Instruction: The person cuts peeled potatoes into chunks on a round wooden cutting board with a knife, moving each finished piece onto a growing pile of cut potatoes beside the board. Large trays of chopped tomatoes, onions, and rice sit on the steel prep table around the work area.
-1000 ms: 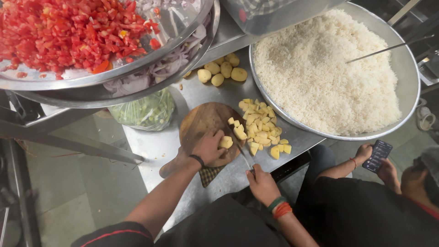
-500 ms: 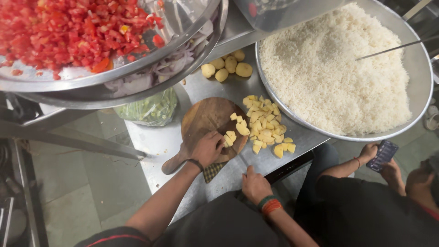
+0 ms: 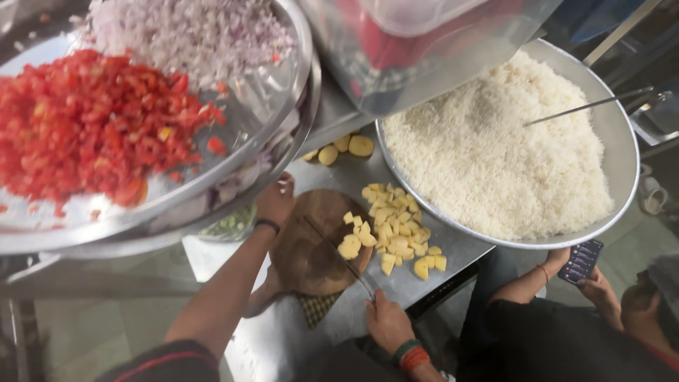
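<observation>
Potato pieces (image 3: 356,239) lie on the round wooden cutting board (image 3: 311,247), toward its far right edge, and I take that board as my mark for everything else. My right hand (image 3: 385,322), just off the board's near right side, is clenched around the handle of a knife (image 3: 338,253) whose blade runs slantwise across the board up to those pieces. My left hand (image 3: 274,200) sits at the board's far left edge with the fingers curled down; I cannot tell whether it grips anything.

Right of the board, a heap of diced potato (image 3: 397,230) is spread on the steel table (image 3: 279,339). Beyond the board lie a few whole peeled potatoes (image 3: 346,147). Further right stands a wide metal pan of white rice (image 3: 495,148). Left of and above the board hang large trays with chopped tomato (image 3: 85,127) and chopped onion (image 3: 184,35). Well right of the board, another person's hand holds a phone (image 3: 581,260).
</observation>
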`<state>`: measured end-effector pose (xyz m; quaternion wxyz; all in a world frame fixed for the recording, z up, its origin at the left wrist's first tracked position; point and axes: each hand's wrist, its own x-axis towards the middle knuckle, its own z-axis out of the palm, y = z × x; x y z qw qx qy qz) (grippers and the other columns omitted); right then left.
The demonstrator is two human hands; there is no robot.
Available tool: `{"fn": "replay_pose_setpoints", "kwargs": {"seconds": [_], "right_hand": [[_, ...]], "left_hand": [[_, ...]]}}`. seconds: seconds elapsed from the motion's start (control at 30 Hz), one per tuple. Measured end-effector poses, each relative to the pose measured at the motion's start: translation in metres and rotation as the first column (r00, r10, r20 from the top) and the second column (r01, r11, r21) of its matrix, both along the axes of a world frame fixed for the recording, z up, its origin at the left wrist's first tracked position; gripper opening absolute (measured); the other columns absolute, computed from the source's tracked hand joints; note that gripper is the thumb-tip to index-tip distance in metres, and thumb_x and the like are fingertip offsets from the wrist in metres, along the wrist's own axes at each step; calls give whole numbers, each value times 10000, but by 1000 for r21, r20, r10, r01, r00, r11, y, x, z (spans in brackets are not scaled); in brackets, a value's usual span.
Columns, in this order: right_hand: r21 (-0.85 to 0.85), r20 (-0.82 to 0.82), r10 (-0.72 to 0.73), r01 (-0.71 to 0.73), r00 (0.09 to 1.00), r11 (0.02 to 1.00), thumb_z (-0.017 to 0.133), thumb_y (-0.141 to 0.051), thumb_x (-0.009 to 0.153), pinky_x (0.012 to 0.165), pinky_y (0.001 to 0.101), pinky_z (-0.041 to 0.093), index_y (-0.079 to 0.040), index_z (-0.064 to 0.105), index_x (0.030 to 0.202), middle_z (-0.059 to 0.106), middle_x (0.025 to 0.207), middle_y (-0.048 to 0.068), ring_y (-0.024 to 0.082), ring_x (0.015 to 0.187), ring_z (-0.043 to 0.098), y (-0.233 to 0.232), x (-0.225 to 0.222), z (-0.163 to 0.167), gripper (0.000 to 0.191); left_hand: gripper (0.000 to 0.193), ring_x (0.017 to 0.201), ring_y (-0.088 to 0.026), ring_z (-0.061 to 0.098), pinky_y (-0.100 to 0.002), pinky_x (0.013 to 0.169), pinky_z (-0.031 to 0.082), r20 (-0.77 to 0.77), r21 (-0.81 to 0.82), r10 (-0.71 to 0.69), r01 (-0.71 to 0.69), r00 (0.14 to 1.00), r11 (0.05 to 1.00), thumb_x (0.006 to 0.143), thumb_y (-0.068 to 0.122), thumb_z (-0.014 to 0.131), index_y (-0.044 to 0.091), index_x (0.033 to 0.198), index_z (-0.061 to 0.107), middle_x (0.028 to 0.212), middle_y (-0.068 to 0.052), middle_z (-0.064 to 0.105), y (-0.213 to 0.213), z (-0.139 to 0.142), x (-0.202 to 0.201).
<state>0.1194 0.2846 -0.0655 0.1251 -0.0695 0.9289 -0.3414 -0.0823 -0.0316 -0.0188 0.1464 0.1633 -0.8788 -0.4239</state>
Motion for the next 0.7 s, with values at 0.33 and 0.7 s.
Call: {"fn": "replay_pose_setpoints", "kwargs": {"seconds": [0.33, 0.7], "right_hand": [[100, 88, -312, 303, 946, 948, 582, -356, 962, 714, 610, 503, -89, 555, 1008, 704, 785, 277, 505, 804, 666, 36, -35, 1, 273], [-130, 234, -124, 158, 964, 979, 595, -369, 972, 718, 521, 520, -38, 557, 1039, 676, 788, 270, 469, 825, 669, 22, -20, 50, 340]], "left_hand": [[501, 1368, -422, 490, -520, 1151, 359, 299, -518, -384, 487, 874, 703, 880, 236, 494, 139, 1345, 652, 1463, -228, 542, 34, 3, -125], [565, 1378, -408, 506, -484, 1155, 391, 376, -421, -333, 480, 865, 770, 933, 396, 555, 89, 1405, 588, 1488, -228, 537, 2, 18, -116]]}}
